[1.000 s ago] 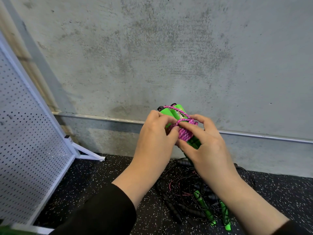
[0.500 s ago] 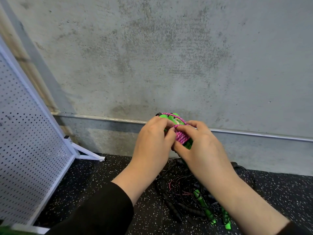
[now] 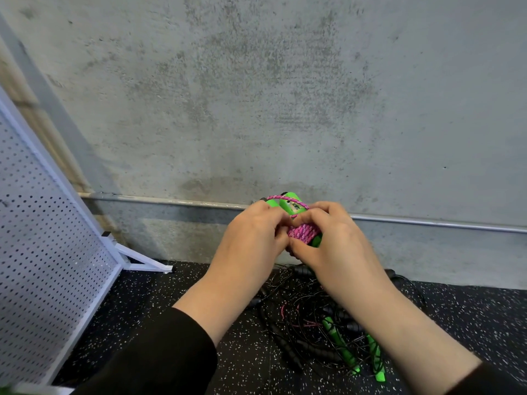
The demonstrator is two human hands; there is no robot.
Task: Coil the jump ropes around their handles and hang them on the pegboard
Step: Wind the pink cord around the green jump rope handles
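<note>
A pink braided jump rope [image 3: 302, 234] is coiled tightly around its bright green handles [image 3: 289, 203], held in the air in front of the concrete wall. My left hand [image 3: 251, 243] grips the bundle from the left. My right hand [image 3: 333, 243] pinches the coil from the right, thumb under it. A loop of pink cord runs over the handle tops. The white pegboard [image 3: 42, 252] stands at the left edge, leaning on its frame.
On the black speckled floor below my hands lies a tangle of black-cord jump ropes [image 3: 308, 317] with green handles [image 3: 342, 349] and black handles. A metal conduit [image 3: 427, 222] runs along the wall base. The pegboard's white foot [image 3: 145, 262] juts onto the floor.
Both hands with the coiled bundle have dropped slightly lower and closed tighter around the pink coil; the loose loop over the handle tops has drawn in.
</note>
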